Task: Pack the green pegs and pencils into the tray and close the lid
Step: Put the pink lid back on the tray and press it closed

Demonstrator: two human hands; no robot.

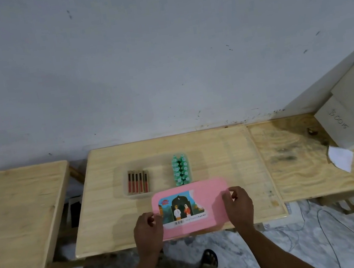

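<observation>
A pink lid [207, 202] with a colourful sticker is held over the near part of the wooden table, tilted over the front of a clear tray [119, 183]. My left hand [148, 230] grips the lid's left edge and my right hand [239, 204] grips its right edge. Inside the tray, a row of several brown pencils [137, 182] with red stripes lies on the left. Two rows of green pegs [181, 169] lie on the right. The tray's front edge is hidden behind the lid.
The tray's wooden table [232, 160] stands against a grey wall. Another wooden table [16, 215] sits to the left across a gap, a plywood one [302, 161] to the right, carrying white boxes [352, 112] and a paper scrap [341, 158]. Cables lie on the floor.
</observation>
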